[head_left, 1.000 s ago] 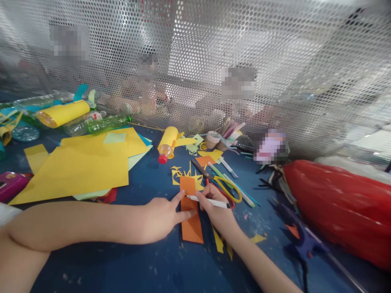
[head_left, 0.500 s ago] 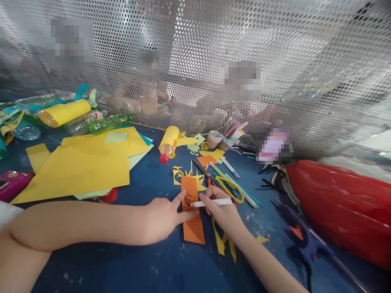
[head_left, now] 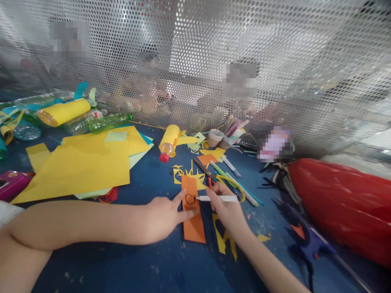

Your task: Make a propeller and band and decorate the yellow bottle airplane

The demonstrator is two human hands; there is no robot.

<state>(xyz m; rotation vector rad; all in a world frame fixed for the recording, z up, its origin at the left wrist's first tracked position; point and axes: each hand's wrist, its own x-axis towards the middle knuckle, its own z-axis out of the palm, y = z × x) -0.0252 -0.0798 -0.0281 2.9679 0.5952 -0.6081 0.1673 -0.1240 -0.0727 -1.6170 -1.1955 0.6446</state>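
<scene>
An orange paper strip [head_left: 194, 230] lies on the blue table, with a small black rounded outline drawn on its upper half. My left hand [head_left: 166, 215] rests on the strip from the left, two fingers spread flat either side of the outline. In my right hand [head_left: 227, 207] is a white marker [head_left: 218, 198], pinched near its middle, its tip at or just off the outline's right side. Scissors with yellow handles [head_left: 232, 183] lie just beyond my right hand, partly hidden by it. Jagged yellow paper scraps [head_left: 186, 176] touch the strip's far end.
Yellow sheets [head_left: 91, 167] are stacked at left, behind my forearm. A yellow-wrapped bottle [head_left: 170, 140] lies beyond the strip. More bottles [head_left: 108, 124] are at back left. On the right are a purple glue gun [head_left: 316, 244] and a red bag [head_left: 342, 203]. A perforated metal screen [head_left: 195, 53] stands behind.
The black line has grown from an open curve into a nearly closed loop. My right hand and the marker have shifted slightly right and away from me; my left hand stays put.
</scene>
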